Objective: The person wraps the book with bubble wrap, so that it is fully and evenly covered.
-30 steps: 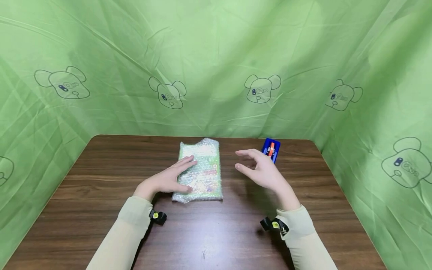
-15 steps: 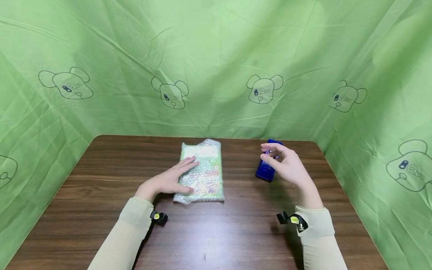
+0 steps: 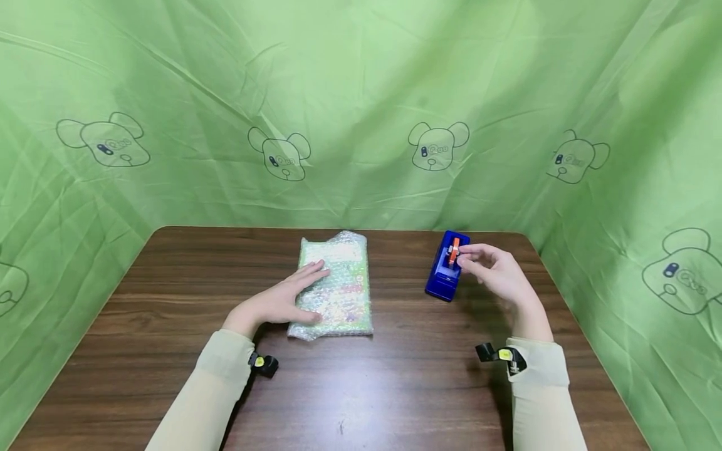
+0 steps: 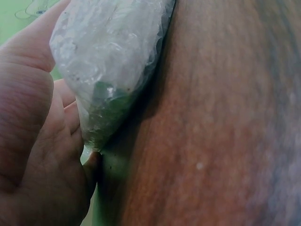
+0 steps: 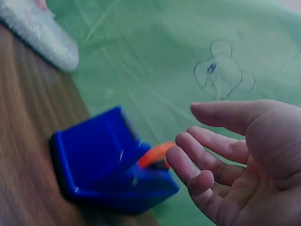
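A flat package in bubble wrap (image 3: 352, 294), with a green and colourful printed face, lies on the table left of centre. My left hand (image 3: 282, 299) rests on its left part with fingers spread; the left wrist view shows the palm beside the wrapped edge (image 4: 113, 52). To the right stands a blue tape dispenser (image 3: 442, 280) with an orange wheel (image 3: 454, 252). Close at the dispenser's right side is my right hand (image 3: 499, 275), its fingertips near the wheel. Seen from the right wrist, thumb and fingers stand apart with nothing between them, beside the dispenser (image 5: 101, 160).
The brown wooden table (image 3: 350, 394) extends in front of both things. Green cloth (image 3: 361, 75) printed with bear-head outlines hangs behind the table and along its sides. Both wrists carry small black cameras below the cream sleeves (image 3: 538, 382).
My right hand has moved right, passing over the tape dispenser to its right side, so the dispenser shows more fully. My left hand has stayed on the package.
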A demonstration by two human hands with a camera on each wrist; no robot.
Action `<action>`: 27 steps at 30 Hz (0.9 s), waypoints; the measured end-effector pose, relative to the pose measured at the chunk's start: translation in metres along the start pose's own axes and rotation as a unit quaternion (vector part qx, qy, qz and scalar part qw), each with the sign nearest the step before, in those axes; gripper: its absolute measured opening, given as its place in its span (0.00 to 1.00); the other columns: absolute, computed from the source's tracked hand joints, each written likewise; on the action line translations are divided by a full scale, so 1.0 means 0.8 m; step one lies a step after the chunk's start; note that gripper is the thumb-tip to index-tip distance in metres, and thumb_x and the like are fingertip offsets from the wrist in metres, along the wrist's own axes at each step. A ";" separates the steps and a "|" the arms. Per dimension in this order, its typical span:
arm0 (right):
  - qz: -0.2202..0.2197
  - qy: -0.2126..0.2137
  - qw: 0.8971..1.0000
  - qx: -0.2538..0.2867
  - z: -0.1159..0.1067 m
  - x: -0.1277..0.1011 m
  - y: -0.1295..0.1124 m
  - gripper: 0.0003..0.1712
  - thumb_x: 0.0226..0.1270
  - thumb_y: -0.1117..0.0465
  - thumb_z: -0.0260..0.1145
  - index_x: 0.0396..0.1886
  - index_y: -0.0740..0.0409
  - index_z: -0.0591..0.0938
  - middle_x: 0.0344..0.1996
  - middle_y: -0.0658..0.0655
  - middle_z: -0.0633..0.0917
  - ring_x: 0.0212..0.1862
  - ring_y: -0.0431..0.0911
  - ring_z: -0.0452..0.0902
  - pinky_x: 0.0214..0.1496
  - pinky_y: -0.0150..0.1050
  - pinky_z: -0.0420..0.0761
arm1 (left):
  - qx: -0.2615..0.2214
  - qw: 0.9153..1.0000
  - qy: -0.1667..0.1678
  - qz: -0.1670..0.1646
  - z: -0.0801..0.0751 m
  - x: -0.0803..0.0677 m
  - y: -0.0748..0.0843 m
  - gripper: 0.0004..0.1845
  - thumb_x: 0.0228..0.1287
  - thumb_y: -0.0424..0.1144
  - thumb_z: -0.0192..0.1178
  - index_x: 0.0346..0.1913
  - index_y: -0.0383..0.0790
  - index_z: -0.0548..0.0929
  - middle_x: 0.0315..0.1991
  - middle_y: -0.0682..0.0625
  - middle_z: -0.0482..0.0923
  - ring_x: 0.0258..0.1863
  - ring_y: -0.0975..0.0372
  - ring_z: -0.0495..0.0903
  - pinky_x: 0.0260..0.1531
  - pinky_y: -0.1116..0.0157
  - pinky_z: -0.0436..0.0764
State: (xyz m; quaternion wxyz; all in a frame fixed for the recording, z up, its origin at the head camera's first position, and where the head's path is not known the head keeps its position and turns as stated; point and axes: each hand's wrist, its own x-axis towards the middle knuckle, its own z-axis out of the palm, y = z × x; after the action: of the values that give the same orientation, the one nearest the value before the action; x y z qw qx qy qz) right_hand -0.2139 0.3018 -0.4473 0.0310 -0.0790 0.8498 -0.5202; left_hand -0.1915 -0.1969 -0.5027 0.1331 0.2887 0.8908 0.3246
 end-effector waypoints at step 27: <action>0.043 -0.066 0.997 -0.005 0.010 0.009 0.043 0.24 0.78 0.52 0.75 0.62 0.64 0.87 0.42 0.51 0.91 0.44 0.52 0.88 0.34 0.40 0.79 | -0.001 1.000 0.005 0.010 0.000 0.002 -0.005 0.57 0.64 0.59 0.77 0.90 0.51 0.57 0.91 0.50 0.40 0.90 0.49 0.37 0.82 0.33 0.49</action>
State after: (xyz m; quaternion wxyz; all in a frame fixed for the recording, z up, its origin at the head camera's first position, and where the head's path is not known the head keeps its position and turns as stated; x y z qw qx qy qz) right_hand -0.2230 0.3092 -0.4812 0.1095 -0.0766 0.8513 -0.5074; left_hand -0.1944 -0.1984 -0.5055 0.1258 0.2965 0.8881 0.3279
